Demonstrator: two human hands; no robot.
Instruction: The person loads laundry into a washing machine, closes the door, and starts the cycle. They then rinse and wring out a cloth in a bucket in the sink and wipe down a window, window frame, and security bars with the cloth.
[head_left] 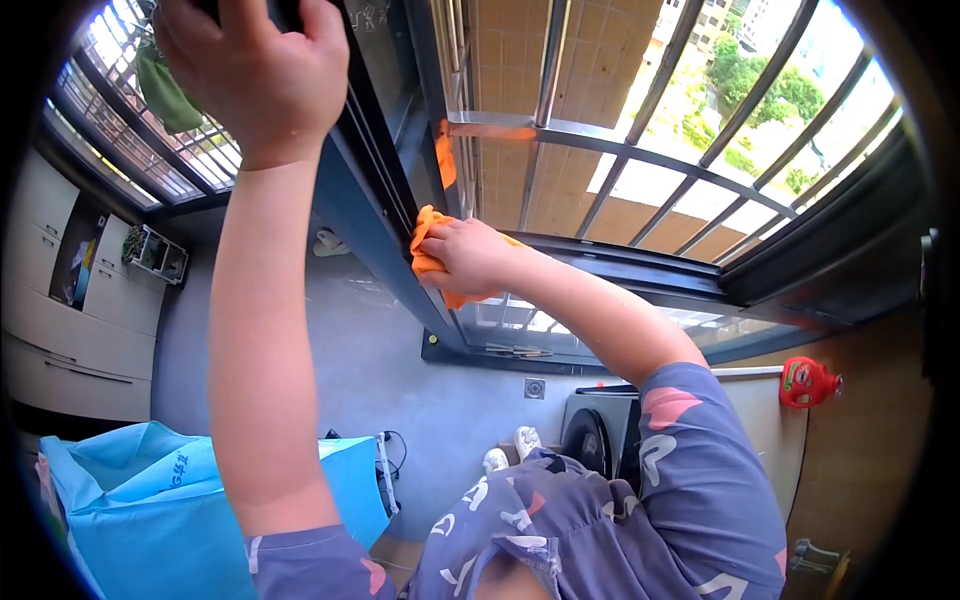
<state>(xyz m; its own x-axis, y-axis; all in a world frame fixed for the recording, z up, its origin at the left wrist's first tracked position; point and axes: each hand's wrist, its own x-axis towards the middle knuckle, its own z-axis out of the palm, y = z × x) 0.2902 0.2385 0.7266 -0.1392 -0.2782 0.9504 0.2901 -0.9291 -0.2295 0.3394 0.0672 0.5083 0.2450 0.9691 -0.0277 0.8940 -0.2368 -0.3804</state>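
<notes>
An orange cloth (427,225) is bunched under my right hand (472,256), whose fingers are closed over it. The hand presses the cloth against the edge of a dark window frame (372,195), and a fold of it hangs below the palm. The window pane reflects some of the orange. Raised high at the upper left, my left hand (262,85) grips the upper part of the dark frame. Its fingertips are partly cut off by the top of the view.
Metal bars (640,150) stand outside the window. A large blue bag (150,520) sits at the lower left, near white cabinets (100,330). A front-loading washer (600,430) is below my right arm, and a red jug (805,382) rests on a ledge at right.
</notes>
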